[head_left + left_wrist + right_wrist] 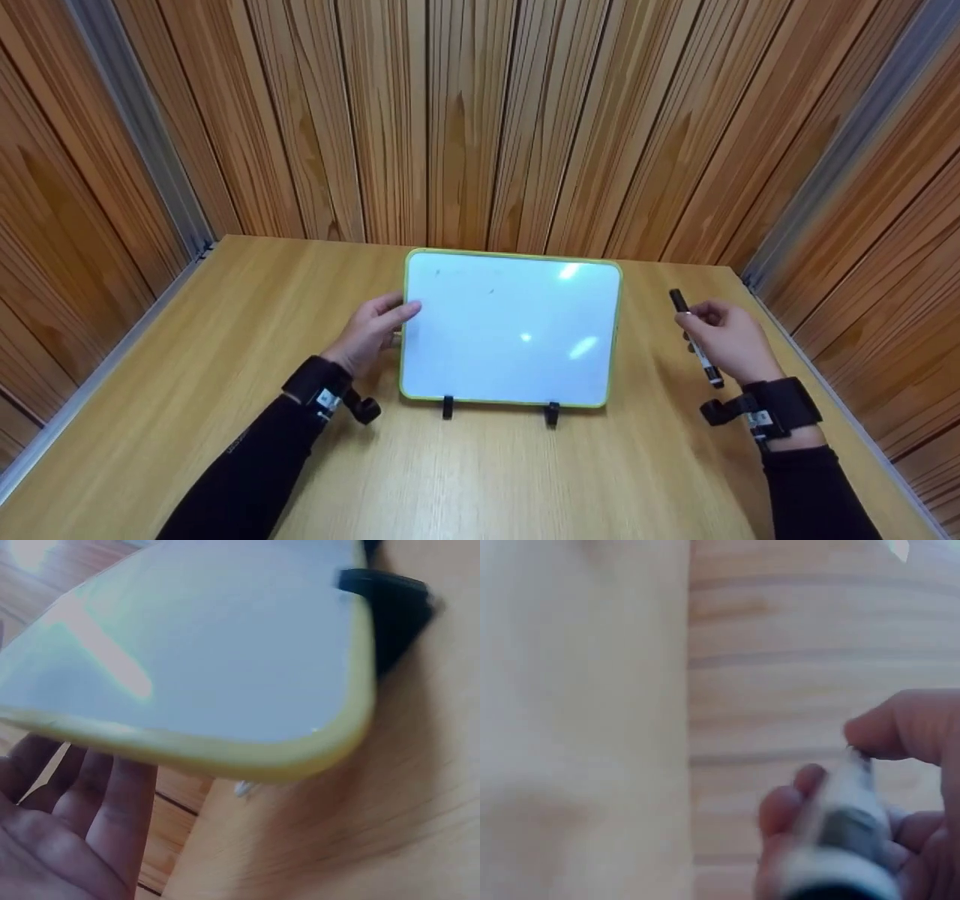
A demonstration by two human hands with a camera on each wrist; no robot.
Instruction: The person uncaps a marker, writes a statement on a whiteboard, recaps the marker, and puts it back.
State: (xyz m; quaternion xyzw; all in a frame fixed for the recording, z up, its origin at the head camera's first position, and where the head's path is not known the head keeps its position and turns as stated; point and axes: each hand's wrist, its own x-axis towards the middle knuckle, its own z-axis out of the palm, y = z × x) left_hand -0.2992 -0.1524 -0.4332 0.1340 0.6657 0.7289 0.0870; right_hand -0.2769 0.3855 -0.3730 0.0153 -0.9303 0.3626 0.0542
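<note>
A small whiteboard [510,330] with a yellow-green rim stands tilted back in the middle of the table, its lower edge in two black stand feet [448,407]. My left hand [367,326] grips its left edge, thumb on the front face and fingers behind. In the left wrist view those fingers [97,795] reach under the yellow rim [225,757]. To the right of the board, my right hand [731,341] pinches a black-and-white marker [697,345] between thumb and fingers, black end pointing up and away. The marker [847,832] is blurred in the right wrist view.
Two small dark marks sit near the top of the board's face, and bright glare spots lie on its right half. The wooden table [480,480] meets a plank-patterned wall [457,127] behind the board. Similar panels rise at both sides.
</note>
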